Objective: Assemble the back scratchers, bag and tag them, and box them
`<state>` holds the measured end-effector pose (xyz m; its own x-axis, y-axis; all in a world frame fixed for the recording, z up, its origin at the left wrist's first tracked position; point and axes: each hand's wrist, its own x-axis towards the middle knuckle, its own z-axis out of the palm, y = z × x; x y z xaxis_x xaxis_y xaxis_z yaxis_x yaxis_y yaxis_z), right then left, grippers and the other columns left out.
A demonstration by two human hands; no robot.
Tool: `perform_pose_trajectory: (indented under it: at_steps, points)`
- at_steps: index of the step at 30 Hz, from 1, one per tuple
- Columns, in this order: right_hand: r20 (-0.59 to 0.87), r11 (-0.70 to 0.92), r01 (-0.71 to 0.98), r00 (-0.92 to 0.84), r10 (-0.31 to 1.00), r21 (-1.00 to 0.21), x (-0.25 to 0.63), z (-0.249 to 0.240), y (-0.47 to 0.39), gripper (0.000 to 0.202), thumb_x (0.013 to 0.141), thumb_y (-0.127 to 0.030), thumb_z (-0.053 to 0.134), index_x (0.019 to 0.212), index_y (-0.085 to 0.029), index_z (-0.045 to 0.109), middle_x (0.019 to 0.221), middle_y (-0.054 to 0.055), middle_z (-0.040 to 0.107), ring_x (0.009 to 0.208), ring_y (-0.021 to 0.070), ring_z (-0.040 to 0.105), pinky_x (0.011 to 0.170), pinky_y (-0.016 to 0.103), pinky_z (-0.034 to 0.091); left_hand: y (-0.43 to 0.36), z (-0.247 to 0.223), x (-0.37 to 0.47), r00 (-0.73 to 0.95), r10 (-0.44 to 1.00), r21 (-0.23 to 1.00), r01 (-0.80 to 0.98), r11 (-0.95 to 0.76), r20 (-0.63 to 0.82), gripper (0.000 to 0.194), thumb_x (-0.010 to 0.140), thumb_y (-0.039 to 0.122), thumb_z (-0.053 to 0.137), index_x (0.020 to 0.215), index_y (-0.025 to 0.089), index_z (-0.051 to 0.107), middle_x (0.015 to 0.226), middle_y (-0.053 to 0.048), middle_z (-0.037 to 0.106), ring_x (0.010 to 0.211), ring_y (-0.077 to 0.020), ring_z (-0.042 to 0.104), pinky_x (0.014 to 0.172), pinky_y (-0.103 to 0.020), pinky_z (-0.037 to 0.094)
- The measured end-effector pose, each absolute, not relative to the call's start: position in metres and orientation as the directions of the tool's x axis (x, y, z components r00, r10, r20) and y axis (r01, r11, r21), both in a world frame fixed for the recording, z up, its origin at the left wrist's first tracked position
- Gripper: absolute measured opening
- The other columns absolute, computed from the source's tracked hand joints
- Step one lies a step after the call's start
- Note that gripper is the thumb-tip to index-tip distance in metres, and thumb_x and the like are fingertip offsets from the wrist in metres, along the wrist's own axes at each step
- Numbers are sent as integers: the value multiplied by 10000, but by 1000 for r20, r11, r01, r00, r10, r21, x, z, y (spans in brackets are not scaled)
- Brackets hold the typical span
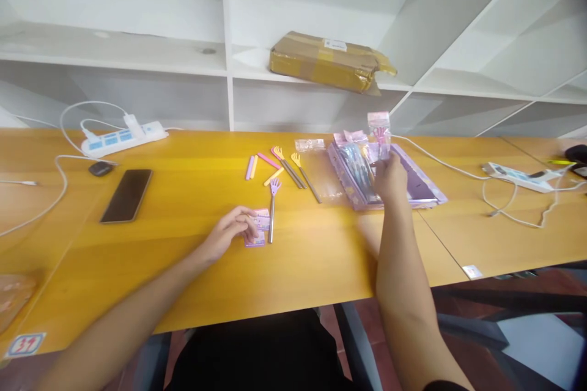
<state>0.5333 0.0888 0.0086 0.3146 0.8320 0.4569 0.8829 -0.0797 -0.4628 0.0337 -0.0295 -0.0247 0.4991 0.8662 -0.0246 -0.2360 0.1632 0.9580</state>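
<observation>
My left hand (233, 227) rests with loosely bent, parted fingers on small pink and purple printed cards (255, 243) lying on the table. Just right of them lies a back scratcher (272, 211) with a purple claw head and metal rod. Two yellow-headed back scratchers (306, 177) lie farther back, one with a pink part beside its head. Several coloured handle sleeves (254, 167) are near them. Above the purple box (428, 190), my right hand (391, 180) grips a bagged pink back scratcher (380, 134) upright by its lower part; its fingertips are partly hidden. Other bagged pieces (356, 165) fill the box's left side.
A clear plastic bag (323, 174) lies left of the box. To the left are a phone (126, 195), a small black object (101, 168) and a power strip (123, 137) with cables. Another strip (520, 177) is at right. A taped carton (325, 61) sits on the shelf.
</observation>
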Motion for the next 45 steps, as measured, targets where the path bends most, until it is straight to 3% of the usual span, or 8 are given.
perform_pose_trajectory:
  at_steps: [7, 18, 21, 26, 31, 39, 42, 45]
  points:
    - [455, -129, 896, 334, 826, -424, 550, -13, 85, 672, 915, -412, 605, 1504, -96, 539, 1316, 239, 607, 1057, 297, 617, 1014, 466, 482, -27, -32, 32, 512, 857, 969, -184, 168, -51, 243, 989, 343, 604, 1171, 182, 615, 870, -45, 722, 762, -190, 662, 714, -324, 533]
    - [488, -140, 940, 285, 825, -312, 544, -10, 81, 379, 960, -347, 539, 1204, -136, 737, 1196, 223, 621, 1154, 367, 563, 1056, 539, 449, -29, -25, 35, 482, 872, 979, -117, 165, -89, 225, 962, 324, 621, 1133, 177, 630, 822, -25, 703, 732, -177, 647, 692, -313, 522]
    - [634, -160, 943, 317, 705, -293, 538, -10, 81, 401, 953, -303, 539, 1273, -125, 700, 1259, 239, 617, 1216, 384, 549, 1064, 557, 443, -30, -20, 37, 458, 881, 980, -86, 180, -121, 227, 942, 336, 636, 1104, 177, 635, 799, -23, 699, 725, -182, 648, 678, -315, 523]
    - [577, -88, 959, 233, 783, -268, 524, -5, 78, 256, 942, -247, 528, 1046, -176, 751, 1093, 177, 669, 1054, 339, 599, 956, 491, 485, -29, -17, 37, 456, 884, 987, -64, 147, -102, 186, 942, 330, 641, 1052, 182, 650, 774, -14, 698, 689, -166, 640, 673, -304, 512]
    - [742, 1, 958, 220, 634, -285, 489, 9, 76, 293, 959, -194, 473, 1087, -175, 735, 1110, 174, 653, 1090, 324, 601, 982, 479, 474, -28, -15, 35, 437, 890, 988, -24, 151, -126, 198, 949, 364, 637, 1028, 183, 663, 783, -11, 680, 722, -171, 644, 693, -308, 520]
    - [357, 223, 926, -105, 928, -306, 403, 3, 69, 216, 1008, -267, 513, 1052, -199, 714, 1071, 121, 763, 968, 261, 692, 804, 331, 488, -10, -6, 44, 380, 916, 948, 318, -3, -124, 139, 946, 326, 575, 1008, 216, 634, 820, -5, 675, 695, -170, 634, 670, -303, 487]
    - [164, 146, 957, -106, 981, -252, 384, -3, 67, 233, 1046, -361, 536, 1085, -207, 707, 1075, 114, 780, 960, 264, 717, 750, 316, 466, 30, 4, 49, 382, 922, 741, 599, -302, 67, 115, 941, 247, 588, 1027, 232, 664, 910, -22, 692, 798, -192, 647, 756, -327, 491]
    - [58, 71, 978, -61, 996, -197, 377, -4, 66, 279, 1061, -424, 545, 1159, -199, 678, 1068, 131, 784, 957, 278, 736, 751, 318, 470, 81, 9, 54, 325, 925, 505, 776, -379, 196, 125, 954, 200, 584, 1040, 218, 674, 1029, -62, 681, 910, -214, 661, 858, -350, 507]
